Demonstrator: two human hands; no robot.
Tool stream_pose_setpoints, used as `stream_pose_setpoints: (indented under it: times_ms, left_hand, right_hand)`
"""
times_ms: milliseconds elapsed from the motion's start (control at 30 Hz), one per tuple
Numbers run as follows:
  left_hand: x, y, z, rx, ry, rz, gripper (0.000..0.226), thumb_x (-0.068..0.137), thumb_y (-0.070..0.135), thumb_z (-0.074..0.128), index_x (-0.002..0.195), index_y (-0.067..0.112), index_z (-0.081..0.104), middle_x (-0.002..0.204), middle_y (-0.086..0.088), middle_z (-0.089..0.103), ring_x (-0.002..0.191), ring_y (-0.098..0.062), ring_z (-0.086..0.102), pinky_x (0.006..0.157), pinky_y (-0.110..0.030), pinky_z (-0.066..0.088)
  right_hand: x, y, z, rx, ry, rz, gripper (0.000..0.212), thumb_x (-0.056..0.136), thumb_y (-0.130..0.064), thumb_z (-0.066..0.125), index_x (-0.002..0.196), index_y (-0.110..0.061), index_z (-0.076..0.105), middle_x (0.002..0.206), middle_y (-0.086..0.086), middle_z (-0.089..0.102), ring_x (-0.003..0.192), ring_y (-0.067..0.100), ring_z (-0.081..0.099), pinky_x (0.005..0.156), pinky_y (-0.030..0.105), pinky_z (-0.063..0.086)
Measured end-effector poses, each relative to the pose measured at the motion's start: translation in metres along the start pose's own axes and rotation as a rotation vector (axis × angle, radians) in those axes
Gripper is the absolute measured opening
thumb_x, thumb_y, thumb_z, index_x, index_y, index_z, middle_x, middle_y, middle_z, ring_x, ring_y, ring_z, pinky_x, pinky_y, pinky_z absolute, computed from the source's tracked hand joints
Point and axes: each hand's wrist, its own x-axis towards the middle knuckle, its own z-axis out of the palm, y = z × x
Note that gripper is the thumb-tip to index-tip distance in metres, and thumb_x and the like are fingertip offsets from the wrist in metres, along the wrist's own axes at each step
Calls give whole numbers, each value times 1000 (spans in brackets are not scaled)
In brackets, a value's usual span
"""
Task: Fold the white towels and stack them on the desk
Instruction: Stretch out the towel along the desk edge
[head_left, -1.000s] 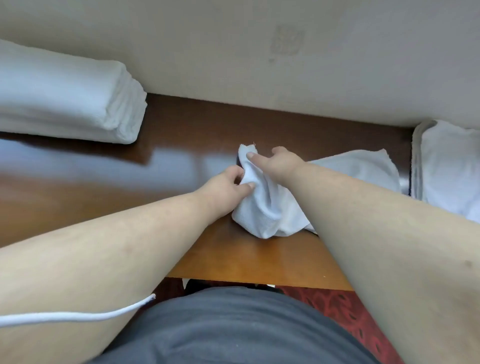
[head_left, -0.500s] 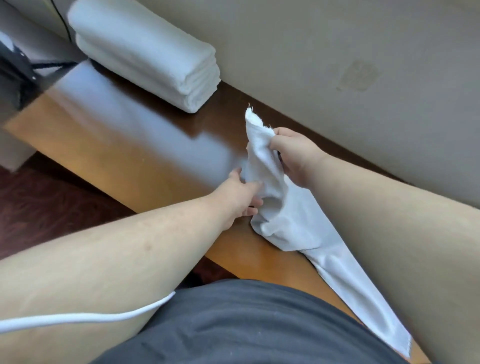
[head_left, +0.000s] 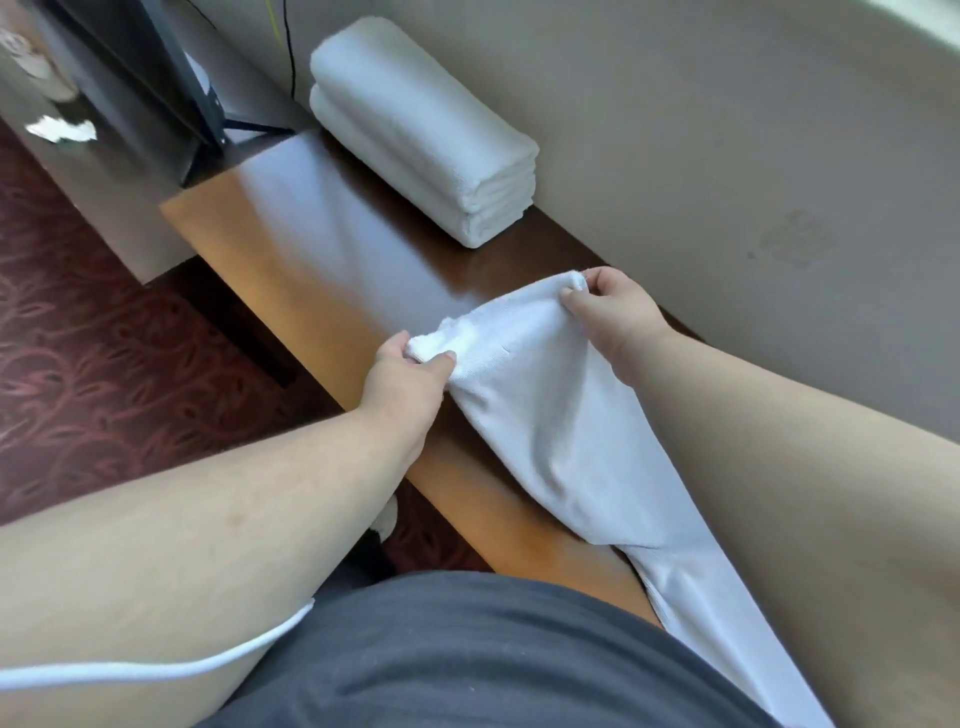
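Fingers of my R hand pinch one corner of the white towel; L hand pinches the other, top edge taut btwn them. Rest trails off the desk front edge. Folded stack sits by the wall, well apart; bare wood btwn.

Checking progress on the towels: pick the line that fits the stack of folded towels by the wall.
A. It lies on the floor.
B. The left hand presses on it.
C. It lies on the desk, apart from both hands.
C: the stack of folded towels lies on the desk, while the left hand and right hand pinch a loose towel nearer the person.
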Motion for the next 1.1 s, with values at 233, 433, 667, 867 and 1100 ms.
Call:
stream_pose_setpoints:
  times_ms: [233, 433, 667, 867, 1100]
  left_hand:
    - [17, 12, -34, 244, 10, -24, 21, 86, 44, 68, 98, 31, 57, 107, 3, 61, 91, -10, 57, 70, -26, 45]
    - [34, 29, -52, 666, -120, 225, 24, 90, 48, 57, 89, 26, 47, 82, 4, 57, 68, -13, 52, 55, -28, 36]
    - [57, 33, -61, 753, -262, 315, 34, 83, 56, 63, 103, 38, 41, 88, 17, 54, 77, -4, 55, 58, -23, 37]
    - [87, 38, -75, 953, -520, 24, 38, 72, 55, 76, 98, 32, 60, 93, 13, 65, 82, -5, 61, 64, -24, 46]
    - [130, 33, -104, 998, -495, -35, 25, 83, 52, 67, 89, 31, 55, 91, 2, 64, 74, -16, 64, 51, -28, 52]
  right_hand:
    - [18, -31, 25, -95, -57, -93, 8, 63, -27, 43, 65, -34, 43, 48, -20, 37, 41, 6, 30, 34, 13, 23]
    - [43, -40, 46, -76, -113, 32, 20, 60, -22, 42, 72, -33, 53, 66, -8, 45, 59, 19, 37, 50, 24, 30]
    - [64, -50, 62, -134, -203, -7, 22, 68, -29, 64, 87, -41, 66, 89, -13, 71, 76, 12, 70, 67, 30, 58]
    - [80, -57, 72, -211, -35, -88, 26, 82, -5, 42, 78, -25, 57, 74, -8, 49, 64, 15, 41, 53, 24, 34]
    - [103, -75, 97, -467, -14, 192, 38, 94, -20, 50, 131, -24, 56, 132, 7, 49, 115, 34, 50, 99, 42, 46]
